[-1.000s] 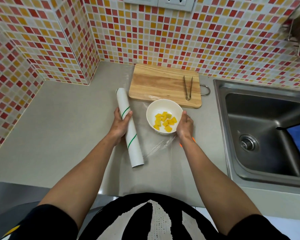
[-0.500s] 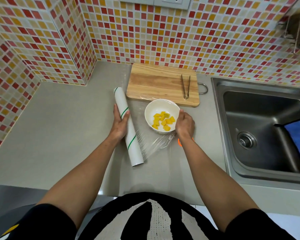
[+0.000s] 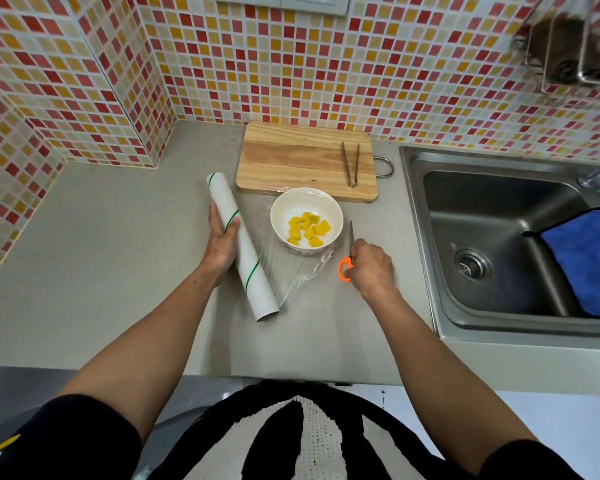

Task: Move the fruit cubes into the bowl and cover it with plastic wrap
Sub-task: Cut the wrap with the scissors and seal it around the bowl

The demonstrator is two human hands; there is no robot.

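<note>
My grey counter (image 3: 101,237) carries the bowl (image 3: 306,220). Behind it lies the cutting board (image 3: 305,161); left, the wrap roll (image 3: 243,251); right, scissors (image 3: 346,261).

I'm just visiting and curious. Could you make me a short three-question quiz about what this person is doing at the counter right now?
1. True or false: the fruit cubes lie in the bowl.
2. What does the right hand grip? A) tongs B) scissors C) cloth
3. Fill in: the left hand holds the ____ roll.

Key: 1 true. 2 B, the orange-handled scissors; the tongs lie on the cutting board. 3 plastic wrap.
</note>
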